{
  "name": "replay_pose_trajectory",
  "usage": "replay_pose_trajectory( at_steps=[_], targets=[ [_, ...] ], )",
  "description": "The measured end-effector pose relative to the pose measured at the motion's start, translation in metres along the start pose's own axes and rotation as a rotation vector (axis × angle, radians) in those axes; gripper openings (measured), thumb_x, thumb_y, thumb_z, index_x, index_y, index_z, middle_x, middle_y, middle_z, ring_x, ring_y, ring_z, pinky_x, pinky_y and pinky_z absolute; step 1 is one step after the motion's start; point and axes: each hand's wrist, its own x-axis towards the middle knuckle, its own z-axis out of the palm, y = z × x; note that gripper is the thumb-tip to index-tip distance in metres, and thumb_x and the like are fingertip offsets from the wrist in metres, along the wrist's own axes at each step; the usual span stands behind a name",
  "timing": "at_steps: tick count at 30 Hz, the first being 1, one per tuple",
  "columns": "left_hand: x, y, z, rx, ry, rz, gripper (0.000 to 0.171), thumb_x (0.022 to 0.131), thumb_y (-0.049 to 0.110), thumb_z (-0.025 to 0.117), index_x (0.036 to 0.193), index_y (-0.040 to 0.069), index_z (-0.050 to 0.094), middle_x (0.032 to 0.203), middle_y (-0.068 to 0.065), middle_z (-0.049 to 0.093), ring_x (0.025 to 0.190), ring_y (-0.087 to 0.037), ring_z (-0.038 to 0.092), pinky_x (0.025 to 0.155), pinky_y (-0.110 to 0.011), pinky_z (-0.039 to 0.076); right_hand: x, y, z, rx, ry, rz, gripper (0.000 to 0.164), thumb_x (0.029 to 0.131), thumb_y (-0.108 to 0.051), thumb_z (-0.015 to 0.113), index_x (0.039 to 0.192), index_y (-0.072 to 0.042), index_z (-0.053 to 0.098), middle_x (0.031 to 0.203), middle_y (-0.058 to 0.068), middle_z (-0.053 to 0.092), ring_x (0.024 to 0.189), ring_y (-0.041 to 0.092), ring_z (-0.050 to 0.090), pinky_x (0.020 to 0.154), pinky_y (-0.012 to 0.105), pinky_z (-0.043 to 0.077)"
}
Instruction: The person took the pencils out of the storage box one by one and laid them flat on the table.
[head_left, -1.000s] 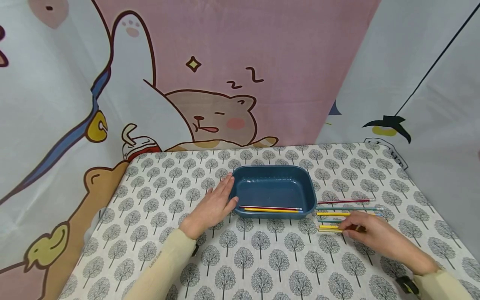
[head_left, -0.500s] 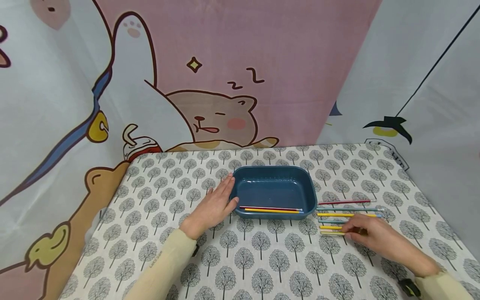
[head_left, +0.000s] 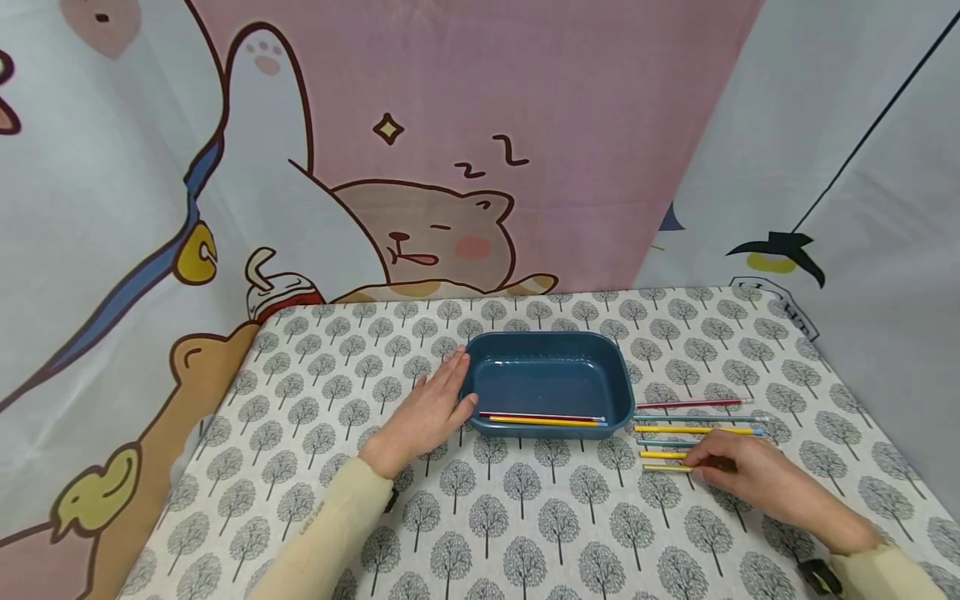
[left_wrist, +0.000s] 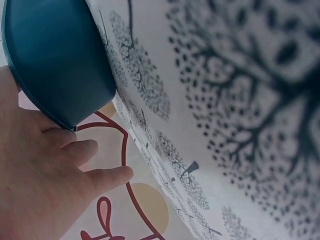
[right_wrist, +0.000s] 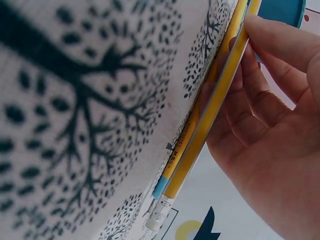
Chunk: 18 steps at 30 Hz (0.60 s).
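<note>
Head view: the left hand [head_left: 423,412] is resting against the left end of the blue tray [head_left: 528,385], its fingers straight, its thumb apart. The right hand [head_left: 746,471] is standing right of the tray, on the near side of the other pencils [head_left: 690,430], and is much the closer hand to the gold pencil [head_left: 666,469], the nearest on the worktop [head_left: 480,517]. This pencil's long axis is running left to right; the tray is lying to its far left.

Left wrist view: fingers are touching the tray's outer wall, one digit standing clear of it.

Right wrist view: thumb and fingers are pinching the gold pencil, its white eraser end pointing right, away from the tray. A yellow pencil [right_wrist: 179,147] is lying just beyond, nearly parallel; whether the gold one is bearing on the worktop cannot be told
</note>
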Motion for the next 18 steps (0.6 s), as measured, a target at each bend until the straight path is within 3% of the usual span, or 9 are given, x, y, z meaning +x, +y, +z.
replay_pose_trajectory(
  at_steps=[18],
  targets=[
    [-0.0002, -0.0008, 0.0006, 0.005, -0.006, -0.001, 0.071, 0.111, 0.044, 0.039, 0.166, 0.006, 0.014, 0.174, -0.007, 0.007, 0.158, -0.027, 0.014, 0.120, -0.064, 0.026, 0.0017, -0.0003, 0.0023, -0.015, 0.018, -0.001, 0.022, 0.087, -0.006, 0.080, 0.099, -0.023, 0.074, 0.092, -0.014, 0.062, 0.076, -0.004, 0.056, 0.061, 0.024, 0.052]
  ],
)
